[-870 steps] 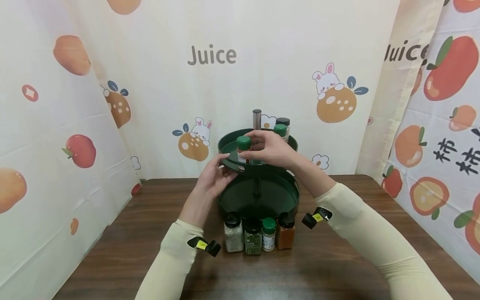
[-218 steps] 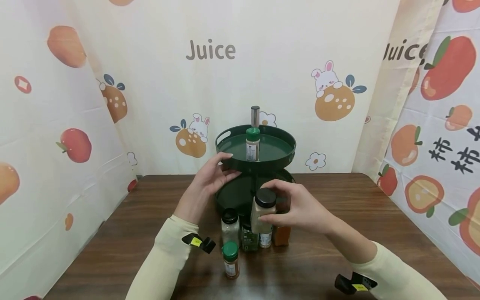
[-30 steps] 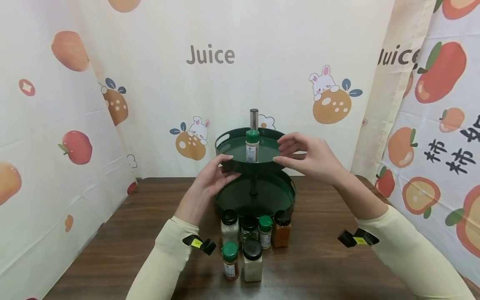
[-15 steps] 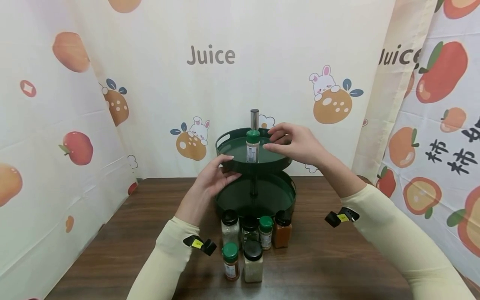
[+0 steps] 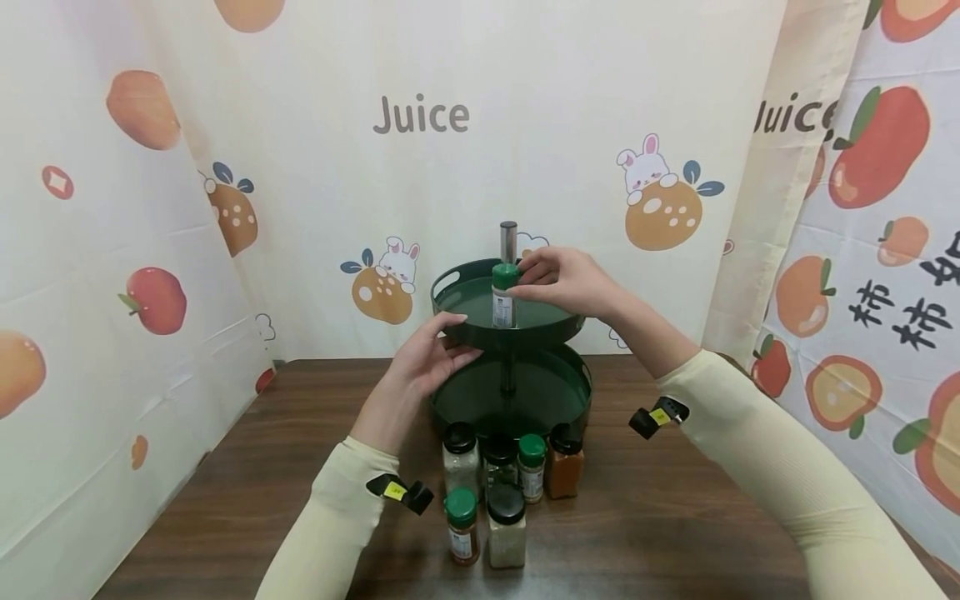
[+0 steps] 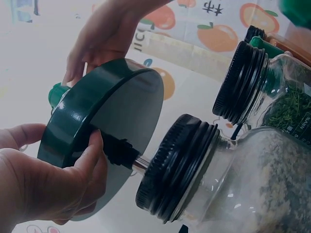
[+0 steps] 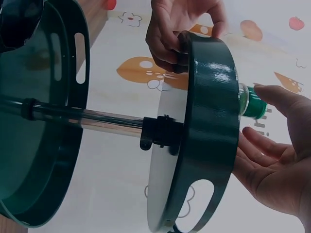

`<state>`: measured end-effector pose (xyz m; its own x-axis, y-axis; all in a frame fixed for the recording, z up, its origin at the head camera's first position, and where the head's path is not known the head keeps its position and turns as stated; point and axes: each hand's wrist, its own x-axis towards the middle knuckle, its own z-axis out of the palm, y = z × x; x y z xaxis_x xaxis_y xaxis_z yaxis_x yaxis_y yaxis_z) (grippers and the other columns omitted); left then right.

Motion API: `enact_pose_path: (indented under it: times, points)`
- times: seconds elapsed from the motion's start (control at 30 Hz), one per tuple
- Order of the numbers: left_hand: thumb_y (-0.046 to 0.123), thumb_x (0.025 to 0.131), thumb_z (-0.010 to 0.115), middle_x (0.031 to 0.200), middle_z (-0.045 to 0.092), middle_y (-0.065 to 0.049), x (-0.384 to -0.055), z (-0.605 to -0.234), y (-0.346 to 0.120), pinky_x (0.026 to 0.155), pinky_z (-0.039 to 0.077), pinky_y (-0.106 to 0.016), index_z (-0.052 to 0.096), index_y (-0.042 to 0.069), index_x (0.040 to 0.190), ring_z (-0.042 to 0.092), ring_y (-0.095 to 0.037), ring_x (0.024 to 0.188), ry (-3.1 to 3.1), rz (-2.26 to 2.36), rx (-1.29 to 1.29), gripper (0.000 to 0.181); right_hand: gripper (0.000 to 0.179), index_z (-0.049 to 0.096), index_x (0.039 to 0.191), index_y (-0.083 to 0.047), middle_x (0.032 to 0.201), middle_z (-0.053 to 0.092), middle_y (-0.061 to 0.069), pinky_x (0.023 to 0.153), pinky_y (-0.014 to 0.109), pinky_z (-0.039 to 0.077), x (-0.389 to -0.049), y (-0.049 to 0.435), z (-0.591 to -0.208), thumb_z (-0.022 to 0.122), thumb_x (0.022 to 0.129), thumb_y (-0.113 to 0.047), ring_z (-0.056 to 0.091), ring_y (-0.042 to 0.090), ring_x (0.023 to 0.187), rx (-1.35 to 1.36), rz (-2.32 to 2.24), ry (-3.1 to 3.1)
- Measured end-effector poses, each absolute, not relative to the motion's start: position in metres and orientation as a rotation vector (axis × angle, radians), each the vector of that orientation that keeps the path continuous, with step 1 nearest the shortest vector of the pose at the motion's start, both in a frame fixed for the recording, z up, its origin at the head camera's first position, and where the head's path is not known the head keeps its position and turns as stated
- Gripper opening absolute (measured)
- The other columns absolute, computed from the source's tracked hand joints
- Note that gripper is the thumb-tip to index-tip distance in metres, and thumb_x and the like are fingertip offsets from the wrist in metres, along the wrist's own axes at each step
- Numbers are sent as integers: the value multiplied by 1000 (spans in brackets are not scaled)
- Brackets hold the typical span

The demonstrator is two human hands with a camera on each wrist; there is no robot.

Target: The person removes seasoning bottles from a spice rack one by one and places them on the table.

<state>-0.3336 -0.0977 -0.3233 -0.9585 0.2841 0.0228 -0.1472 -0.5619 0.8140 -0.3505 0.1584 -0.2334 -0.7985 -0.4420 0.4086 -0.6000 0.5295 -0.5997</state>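
A dark green two-tier spice rack (image 5: 457, 287) stands on the table, its trays round and joined by a metal post. My left hand (image 5: 429, 354) grips the upper tray's rim, thumb on top and fingers underneath; the left wrist view shows this hand (image 6: 53, 179) close up. One green-capped spice jar (image 5: 503, 308) is upright on that upper tray. Beside it is my right hand (image 5: 566, 282), thumb at the cap and fingers spread behind. In the right wrist view, the thumb meets the green cap (image 7: 255, 103), while the fingers (image 7: 262, 150) stay apart from it.
Before the lower tray (image 5: 517, 387) stand several jars, including a black-capped grey one (image 5: 461, 467) and an orange one (image 5: 565, 467). Nearer are a green-capped jar (image 5: 462, 533) and a black-capped beige jar (image 5: 507, 533). A printed curtain (image 5: 315, 167) hangs behind the wooden table (image 5: 300, 417).
The right hand has moved left over the upper tray to the green-capped jar. Earlier, that hand held the beige jar, which now stands on the table. The left hand keeps its place on the rim.
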Motion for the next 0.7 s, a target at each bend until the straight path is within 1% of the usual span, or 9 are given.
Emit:
enact_pose_path:
  times: [0.1,0.23,0.37,0.47,0.63,0.7]
  points:
    - [13,104,59,161,30,-22,-333,-323,-98,119,39,-52,30,17,158,53,-33,127,1319,2568,225,62,55,65,135,-8,122,74,10,104,53,53,-353,154,-234,84,92,-37,68,27,119,896,1148,-2599]
    - [13,104,59,157,34,-21,-333,-323,-97,119,39,-52,31,17,158,54,-32,125,1329,2565,225,61,57,65,137,-8,129,73,12,111,60,47,-357,150,-235,82,93,-40,64,30,129,922,1156,-2650]
    - [13,104,58,158,33,-21,-333,-324,-97,120,38,-52,30,16,158,54,-31,124,1331,2559,237,61,58,66,137,-7,130,73,13,113,63,44,-359,147,-236,82,93,-40,62,33,132,934,1175,-2679]
    - [13,104,57,158,34,-20,-333,-324,-97,120,39,-52,30,16,158,54,-31,124,1330,2556,245,61,57,66,137,-6,128,74,13,112,61,46,-360,144,-236,82,94,-38,63,32,130,948,1218,-2688]
    - [13,104,58,145,43,-17,-334,-324,-98,119,40,-51,31,17,158,54,-31,125,1334,2557,247,60,58,62,141,-3,127,74,14,108,55,52,-362,140,-236,81,95,-33,67,31,123,970,1325,-2685]
    - [13,104,58,149,42,-18,-334,-324,-98,119,40,-51,30,17,158,53,-32,126,1330,2556,247,61,58,60,142,-2,127,73,15,106,53,54,-362,139,-237,81,96,-29,68,31,121,976,1382,-2681]
